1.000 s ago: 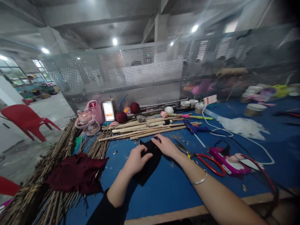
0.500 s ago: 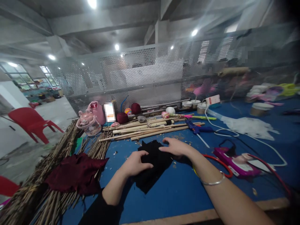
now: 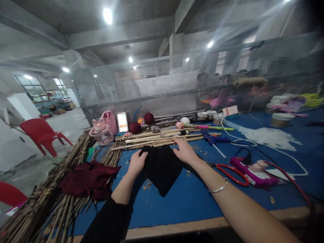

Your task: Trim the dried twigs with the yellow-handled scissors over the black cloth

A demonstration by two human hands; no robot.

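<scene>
A piece of black cloth (image 3: 163, 168) hangs between my two hands over the blue table (image 3: 187, 209), its lower corner pointing toward me. My left hand (image 3: 138, 163) pinches the cloth's upper left edge, thumb on top. At the opposite edge, my right hand (image 3: 186, 152) grips the cloth between thumb and fingers; some of these fingers are hidden. Red-handled scissors (image 3: 234, 175) lie to the right of my right forearm, their blades mostly out of sight. To the left, a dark red cloth (image 3: 88, 180) is spread over thin sticks.
Bundled twigs (image 3: 50, 185) line the left side. Behind the cloth lie pale wooden sticks (image 3: 152, 138), with a blue glue gun (image 3: 211, 136) at their right. A purple power strip (image 3: 253, 172) with cords sits at right. A pink watering can (image 3: 110, 119) and a lit phone (image 3: 122, 122) stand at the back.
The black cloth has been spread and turned, with its corner now pointing toward me. My left hand has moved outward to its left edge. The red scissor handles show more fully.
</scene>
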